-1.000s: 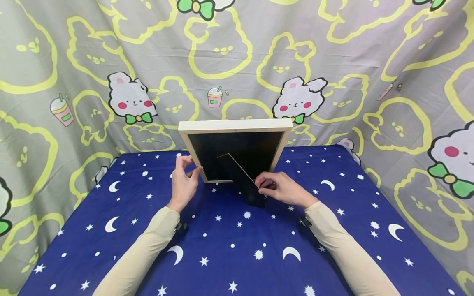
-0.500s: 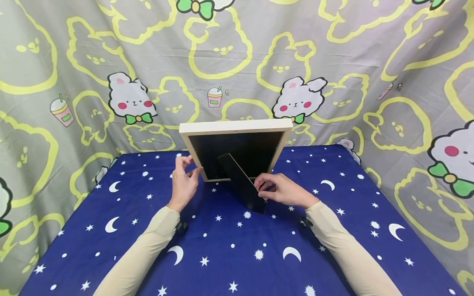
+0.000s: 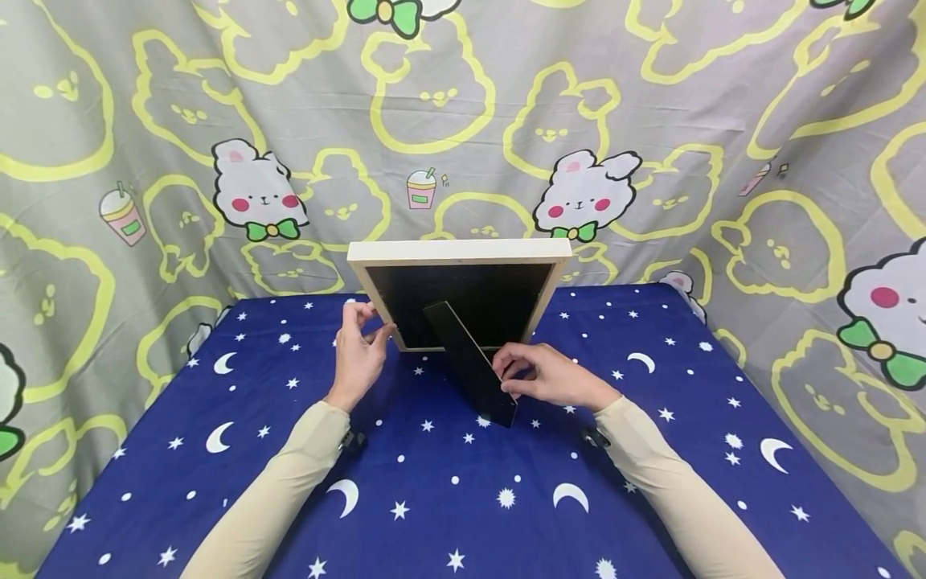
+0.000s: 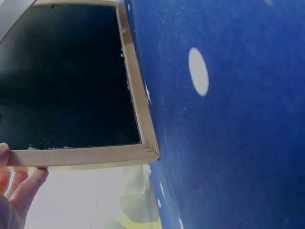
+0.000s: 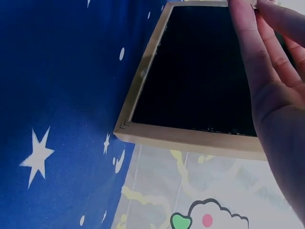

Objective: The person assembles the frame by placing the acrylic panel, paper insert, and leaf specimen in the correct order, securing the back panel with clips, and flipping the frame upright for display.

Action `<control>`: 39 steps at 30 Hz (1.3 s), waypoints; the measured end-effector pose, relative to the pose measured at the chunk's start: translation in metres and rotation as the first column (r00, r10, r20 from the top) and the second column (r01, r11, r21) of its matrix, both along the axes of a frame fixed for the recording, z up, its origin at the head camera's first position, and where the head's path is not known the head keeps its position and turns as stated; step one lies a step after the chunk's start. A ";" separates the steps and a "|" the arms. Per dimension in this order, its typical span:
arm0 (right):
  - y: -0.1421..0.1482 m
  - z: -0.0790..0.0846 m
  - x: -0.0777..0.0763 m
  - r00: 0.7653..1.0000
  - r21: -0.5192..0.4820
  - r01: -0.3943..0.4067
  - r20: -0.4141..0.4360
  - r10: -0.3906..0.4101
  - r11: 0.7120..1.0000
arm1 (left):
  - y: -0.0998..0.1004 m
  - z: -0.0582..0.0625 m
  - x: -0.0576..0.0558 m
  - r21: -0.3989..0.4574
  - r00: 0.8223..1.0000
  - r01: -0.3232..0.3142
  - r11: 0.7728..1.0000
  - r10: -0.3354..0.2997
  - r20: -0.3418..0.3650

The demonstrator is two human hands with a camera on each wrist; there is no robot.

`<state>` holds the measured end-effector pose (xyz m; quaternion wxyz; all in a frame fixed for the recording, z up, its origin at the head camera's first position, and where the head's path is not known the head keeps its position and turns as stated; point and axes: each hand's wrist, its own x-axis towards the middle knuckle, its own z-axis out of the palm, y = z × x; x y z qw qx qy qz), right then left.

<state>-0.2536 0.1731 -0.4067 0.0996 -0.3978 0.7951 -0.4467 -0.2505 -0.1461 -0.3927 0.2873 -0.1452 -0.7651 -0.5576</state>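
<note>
A picture frame (image 3: pixel 459 251) with a pale wooden border stands on its lower edge, its black back (image 4: pixel 71 76) turned toward me. From that back a flat black stand leg (image 3: pixel 470 366) slants out and down to the right, its lower end at or close to the cloth. My left hand (image 3: pixel 358 354) pinches the left side of the wooden border between thumb and fingers, as the left wrist view also shows. My right hand (image 3: pixel 553 374) pinches the leg's right edge near its lower end. Fingers hide part of that edge.
A dark blue cloth (image 3: pixel 456 523) with white moons and stars covers the table. Close behind the frame hangs a grey curtain (image 3: pixel 477 72) printed with yellow outlines and white rabbits, which also runs along both sides.
The stand leg's lower end has swung outward from the frame, toward me, with my right hand on it. The frame's top edge sits slightly lower. My left hand has barely moved.
</note>
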 end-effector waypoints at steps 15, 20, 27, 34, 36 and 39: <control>0.002 0.001 0.001 1.000 0.009 -0.002 -0.007 0.002 1.000 | -0.001 -0.004 0.000 -0.002 1.000 0.002 1.000 -0.002 -0.031; 0.001 0.000 0.001 1.000 0.009 0.007 -0.024 -0.007 1.000 | -0.001 -0.005 0.000 -0.008 0.999 -0.001 1.000 0.000 -0.040; 0.001 0.001 0.001 0.998 0.010 0.023 -0.051 -0.022 1.000 | -0.002 -0.006 -0.002 -0.020 1.000 -0.014 1.000 0.014 0.002; 0.002 0.003 0.000 0.997 0.028 0.045 -0.063 -0.043 0.999 | -0.001 -0.004 -0.003 -0.032 0.999 -0.001 0.999 -0.001 -0.047; 0.003 0.005 0.000 0.994 0.031 0.069 -0.088 -0.066 0.997 | 0.000 -0.002 -0.002 -0.041 0.998 0.006 0.999 -0.009 -0.067; 0.005 0.010 0.000 0.979 0.021 0.128 -0.165 -0.123 0.991 | -0.001 0.002 -0.001 -0.052 0.996 0.016 0.999 -0.021 -0.089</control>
